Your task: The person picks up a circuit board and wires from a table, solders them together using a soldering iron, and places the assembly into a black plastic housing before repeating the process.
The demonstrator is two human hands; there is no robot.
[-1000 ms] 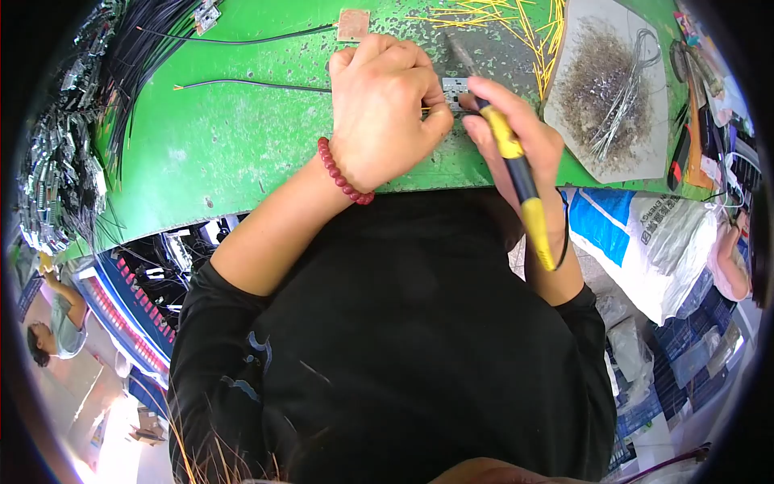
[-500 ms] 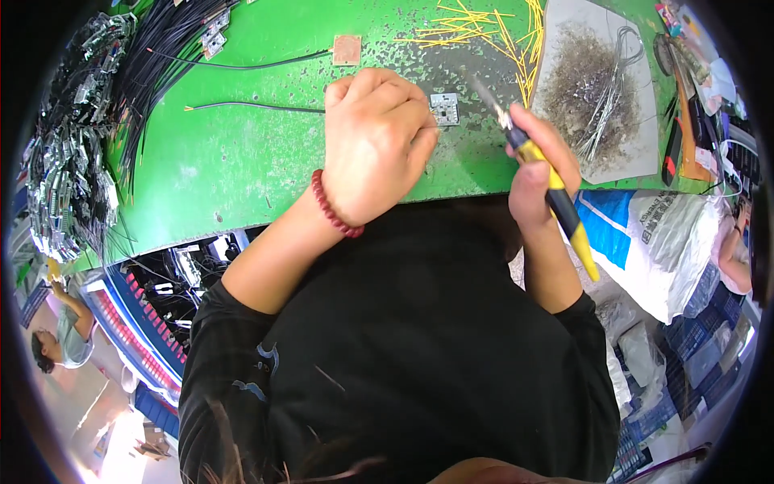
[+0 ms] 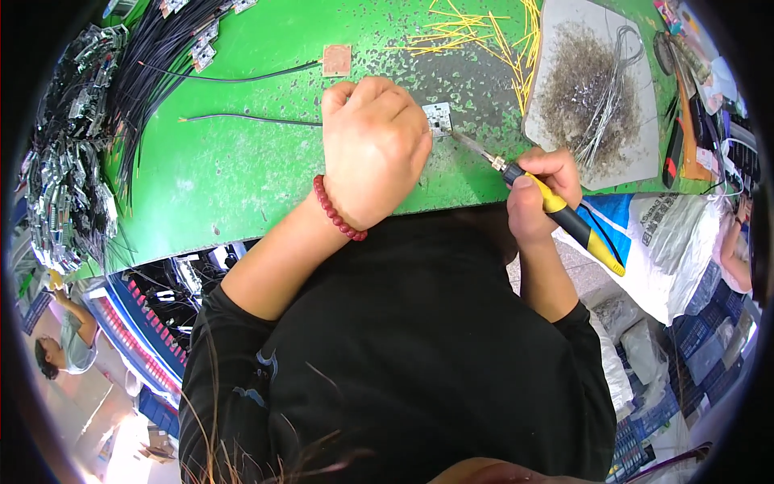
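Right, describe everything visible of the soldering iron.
The soldering iron has a yellow and black handle, plastic by its look, a metallic collar and a slender metal shaft. Gripped in the right hand, it slants, tip up and left, butt down and right. The tip is at the lower right corner of the white circuit board; contact is unclear.

Dark printed characters on white plastic sack (image 3: 659, 252), to right below edge of desk (image 3: 242, 173); print runs slantwise near sack's top, blurred and bent by lens, not clearly legible. Small circuit board (image 3: 438, 118) on desk: any markings too small to read.
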